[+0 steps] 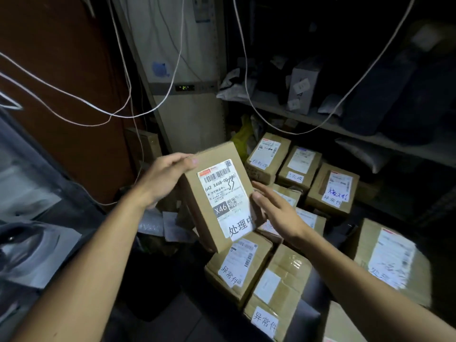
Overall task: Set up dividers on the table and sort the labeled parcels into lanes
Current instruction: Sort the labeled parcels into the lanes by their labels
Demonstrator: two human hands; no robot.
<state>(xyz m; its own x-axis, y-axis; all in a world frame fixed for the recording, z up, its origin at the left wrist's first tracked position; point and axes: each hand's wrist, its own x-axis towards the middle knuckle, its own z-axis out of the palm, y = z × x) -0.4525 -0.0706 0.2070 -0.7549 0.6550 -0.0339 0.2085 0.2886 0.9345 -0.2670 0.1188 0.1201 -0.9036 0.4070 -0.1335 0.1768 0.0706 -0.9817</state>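
Labeled cardboard parcel (219,196), marked X46, raised and tilted above a heap of other labeled parcels (283,280). Left hand (162,178) grips its upper left corner, fingers curled over the top edge. Right hand (276,208) presses its right side, fingers nearly straight.

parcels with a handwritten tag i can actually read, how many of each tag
异常件 parcels: 3
处理中 parcel, the lifted one: 1
完成 parcel: 1
total: 5 readable; the other parcels' tags are too blurred or hidden to read.
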